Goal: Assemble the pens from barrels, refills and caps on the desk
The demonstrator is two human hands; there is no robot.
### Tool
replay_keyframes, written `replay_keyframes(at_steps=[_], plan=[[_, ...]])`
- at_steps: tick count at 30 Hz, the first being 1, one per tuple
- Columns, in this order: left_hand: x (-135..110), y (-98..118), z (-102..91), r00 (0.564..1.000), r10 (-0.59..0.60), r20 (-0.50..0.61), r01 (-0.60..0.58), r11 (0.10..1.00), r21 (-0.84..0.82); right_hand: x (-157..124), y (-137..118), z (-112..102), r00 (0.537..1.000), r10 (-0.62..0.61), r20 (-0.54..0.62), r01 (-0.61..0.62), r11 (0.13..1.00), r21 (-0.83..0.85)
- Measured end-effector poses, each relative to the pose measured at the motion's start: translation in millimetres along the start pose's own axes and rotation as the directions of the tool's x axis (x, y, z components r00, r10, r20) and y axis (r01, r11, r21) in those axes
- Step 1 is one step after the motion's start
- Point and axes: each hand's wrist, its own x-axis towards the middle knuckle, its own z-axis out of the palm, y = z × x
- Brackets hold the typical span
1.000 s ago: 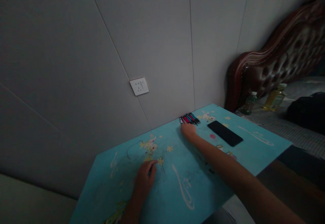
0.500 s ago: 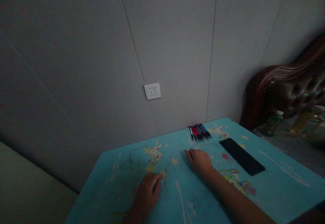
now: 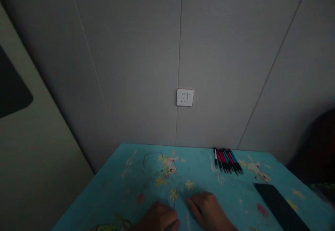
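Observation:
My left hand [image 3: 161, 217] rests low on the blue tabletop, its fingers curled into a loose fist. Close by on the right, my right hand [image 3: 208, 210] also lies on the table, fingers folded in and thumb alongside. Nothing shows in either hand, and the two are apart. Beyond my right hand, near the wall edge, several pens [image 3: 227, 160] lie side by side in a row: one white, others red and blue, with black tips. A dark flat strip-like case [image 3: 281, 206] lies at the right, cut off by the lower frame edge.
The tabletop [image 3: 149, 189] has a printed cartoon and flower pattern. Behind it stands a grey panelled wall with a white socket [image 3: 185, 97]. A pale panel [image 3: 39, 147] rises at the left, and a dark rounded furniture shape [image 3: 314, 147] stands at the right.
My view has swung left and levelled, so the table sits lower and the bottles are out of sight. My hands appear closer together and nearer to me, both still closed.

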Motion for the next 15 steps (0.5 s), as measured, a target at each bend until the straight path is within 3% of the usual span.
replay_keyframes(at_steps=[4, 11, 15], plan=[[2.8, -3.5, 2.2, 0.997, 0.077, 0.031, -0.077, 0.997, 0.003, 0.7, 0.4, 4.2, 0.998, -0.059, 0.035, 0.057, 0.996, 0.062], [-9.5, 5.6, -2.4, 0.994, -0.06, 0.09, 0.055, 0.997, 0.063, -3.1, -16.1, -2.8, 0.997, -0.071, 0.014, 0.07, 0.994, 0.086], [-7.1, 8.4, 2.7, 0.994, -0.025, 0.107, 0.019, 0.998, 0.057, -1.1, -17.7, -3.2, 0.999, -0.035, 0.041, 0.03, 0.993, 0.11]])
